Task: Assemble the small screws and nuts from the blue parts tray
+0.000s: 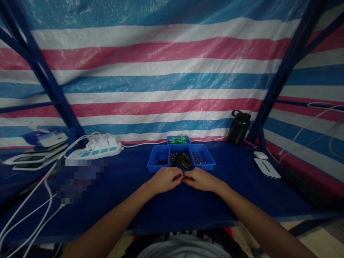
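The left tray point(154, 153) holds only some dark pieces point(161, 161), its floor partly bare; the left hand point(166, 179), fingers curled just before the middle tray point(178, 147), meets the right hand point(200, 179) at the fingertips, though in this dim view I cannot tell whether either grips anything small. The middle tray carries a dense heap of dark and metallic pieces point(181, 159), so much seems left; the right tray point(208, 154) has scattered shiny pieces point(199, 157), suggesting little is done.
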A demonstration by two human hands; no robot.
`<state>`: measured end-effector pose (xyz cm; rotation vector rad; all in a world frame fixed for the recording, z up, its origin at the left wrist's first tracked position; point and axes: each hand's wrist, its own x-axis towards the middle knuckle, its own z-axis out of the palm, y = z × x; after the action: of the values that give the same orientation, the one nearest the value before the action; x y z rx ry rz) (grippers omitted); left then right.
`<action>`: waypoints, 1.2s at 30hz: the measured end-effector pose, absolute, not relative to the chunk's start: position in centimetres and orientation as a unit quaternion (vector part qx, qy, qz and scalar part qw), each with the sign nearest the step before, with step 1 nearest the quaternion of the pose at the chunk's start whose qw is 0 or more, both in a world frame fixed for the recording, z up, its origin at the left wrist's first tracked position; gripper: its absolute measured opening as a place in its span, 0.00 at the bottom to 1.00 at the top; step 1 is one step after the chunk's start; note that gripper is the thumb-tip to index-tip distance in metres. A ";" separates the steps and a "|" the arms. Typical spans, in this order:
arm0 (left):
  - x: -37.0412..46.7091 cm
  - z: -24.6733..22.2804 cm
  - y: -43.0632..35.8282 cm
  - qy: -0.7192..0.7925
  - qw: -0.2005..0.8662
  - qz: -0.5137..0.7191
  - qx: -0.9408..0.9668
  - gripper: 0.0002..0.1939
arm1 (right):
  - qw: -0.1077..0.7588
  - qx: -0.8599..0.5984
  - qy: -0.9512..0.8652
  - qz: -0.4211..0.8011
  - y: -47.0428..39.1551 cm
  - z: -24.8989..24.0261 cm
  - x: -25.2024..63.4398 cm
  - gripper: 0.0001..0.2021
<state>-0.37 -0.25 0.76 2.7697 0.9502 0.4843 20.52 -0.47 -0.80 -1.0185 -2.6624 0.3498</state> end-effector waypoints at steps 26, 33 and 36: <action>-0.4 0.1 0.1 0.317 0.096 0.099 0.938 0.09 | 0.197 -0.376 -0.877 0.226 -0.7 -0.2 20.7 0.08; -0.3 -0.1 0.1 0.320 0.090 0.095 0.938 0.08 | 0.206 -0.373 -0.880 0.209 -0.8 -0.2 20.6 0.09; -0.3 -0.1 0.1 0.322 0.082 0.094 0.938 0.08 | 0.208 -0.375 -0.882 0.193 -0.9 0.0 20.5 0.10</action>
<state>-0.31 0.09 -0.06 2.8044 0.9628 0.2810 20.51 -0.86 0.03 -1.0442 -2.4553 0.5368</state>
